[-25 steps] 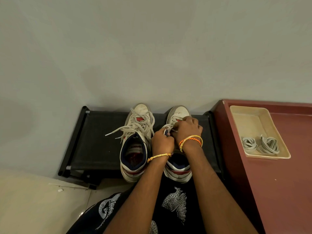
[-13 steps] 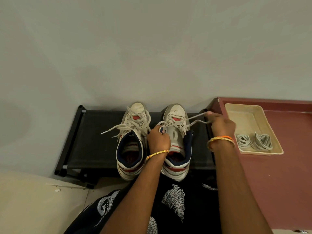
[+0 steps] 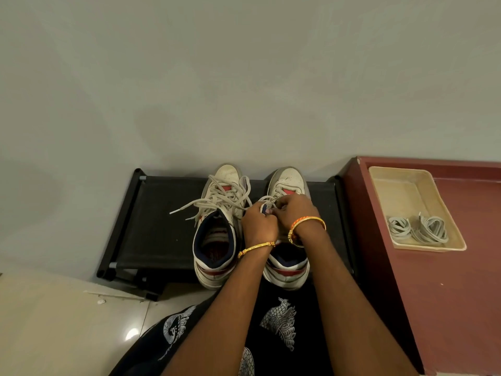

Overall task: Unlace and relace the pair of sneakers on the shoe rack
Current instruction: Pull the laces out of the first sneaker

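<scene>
Working the lace (image 3: 267, 200) of the right sneaker (image 3: 287, 185) looks like the step in hand: both shoes stand side by side, toes to the wall, on the black shoe rack (image 3: 162, 226), and both hands meet over this shoe's upper eyelets. The left hand (image 3: 259, 226) has its fingers curled in a grip at the tongue edge, seemingly pinching the lace or tongue; the right hand (image 3: 294, 213) is curled over the lace crossings, its grip closed on a strand, though the fingertips are hidden. To do it well, I judge, one hand should steady the shoe while the other draws one crossing free at a time, pulling along the eyelet line so nothing snags. The left sneaker (image 3: 221, 213) beside it lies loosened, its lace ends trailing left. On the red surface (image 3: 461, 294) to the right, a beige tray (image 3: 401, 185) holds coiled spare laces (image 3: 418, 229).
</scene>
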### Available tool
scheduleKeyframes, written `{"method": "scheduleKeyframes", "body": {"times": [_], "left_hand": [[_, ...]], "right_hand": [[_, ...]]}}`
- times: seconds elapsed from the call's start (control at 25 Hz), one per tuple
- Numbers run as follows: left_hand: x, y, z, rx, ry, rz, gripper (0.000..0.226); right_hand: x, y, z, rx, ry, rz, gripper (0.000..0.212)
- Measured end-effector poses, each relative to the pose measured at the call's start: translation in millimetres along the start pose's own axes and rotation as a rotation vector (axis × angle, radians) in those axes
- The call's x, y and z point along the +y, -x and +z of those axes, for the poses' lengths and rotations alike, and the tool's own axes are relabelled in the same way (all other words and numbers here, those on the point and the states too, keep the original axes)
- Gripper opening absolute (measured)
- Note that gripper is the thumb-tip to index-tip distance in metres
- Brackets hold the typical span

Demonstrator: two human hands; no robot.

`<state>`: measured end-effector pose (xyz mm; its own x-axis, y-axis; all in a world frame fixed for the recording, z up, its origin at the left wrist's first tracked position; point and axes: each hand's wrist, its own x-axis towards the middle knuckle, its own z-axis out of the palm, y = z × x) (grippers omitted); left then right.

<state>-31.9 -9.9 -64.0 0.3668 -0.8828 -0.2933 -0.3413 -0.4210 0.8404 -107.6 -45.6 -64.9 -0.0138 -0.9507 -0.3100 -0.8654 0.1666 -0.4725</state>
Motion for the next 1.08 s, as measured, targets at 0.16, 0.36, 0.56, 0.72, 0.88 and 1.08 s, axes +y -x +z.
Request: {"method": "scheduleKeyframes", "body": {"times": [0.16,0.36,0.56,0.72,0.88,1.08], "left_hand": [[-0.2,-1.2,2.6,0.008,-0.001,0.000,0.022],[-1.7,-2.8,6.1,0.054,0.018,-0.008,0.020],[0.8,-0.8,5.0,0.049,0.027,-0.025,0.018],[-1.2,-3.2,3.4,0.019,0.018,-0.021,0.017],[-1.4,-4.3,1.8,0.006,0.012,-0.028,0.018],[-3.4,-5.9,4.8,0.046,-0.023,-0.012,0.018]], "right_hand": [[5.1,5.8,-5.5,0.143,-0.305,0.048,0.017],[26.3,19.9,-44.7,0.379,-0.958,0.112,0.020],[32.2,30.9,-67.7,0.398,-1.990,0.319,0.028],[9.0,18.9,-27.3,0.333,-0.502,0.139,0.028],[1.8,1.5,2.8,-0.036,0.097,0.037,0.036],[15.9,5.5,-5.8,0.095,-0.457,0.083,0.017]]}}
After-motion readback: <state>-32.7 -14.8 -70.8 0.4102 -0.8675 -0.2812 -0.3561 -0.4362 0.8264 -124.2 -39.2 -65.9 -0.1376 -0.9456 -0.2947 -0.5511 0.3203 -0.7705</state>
